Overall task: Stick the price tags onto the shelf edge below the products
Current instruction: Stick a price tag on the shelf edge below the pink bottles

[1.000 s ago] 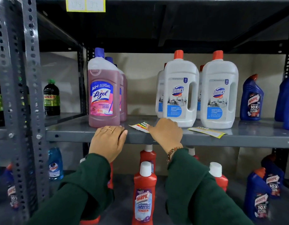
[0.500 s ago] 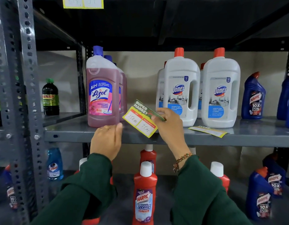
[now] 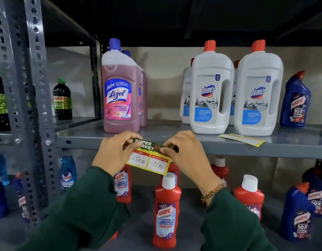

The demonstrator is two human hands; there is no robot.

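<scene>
Yellow-edged price tag (image 3: 149, 161), "150 Rs / 75 Rs", pinched between left hand (image 3: 113, 153) and right hand (image 3: 187, 151).

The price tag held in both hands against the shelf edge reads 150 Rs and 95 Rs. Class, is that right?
Not quite. In the head view the price tag, held by the left hand and right hand at the shelf edge, reads 150 Rs and 75 Rs.

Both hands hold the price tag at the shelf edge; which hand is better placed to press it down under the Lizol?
Left, probably. The left hand pinches the price tag on the side nearer the Lizol bottle; the right hand can steady the other end.
</scene>
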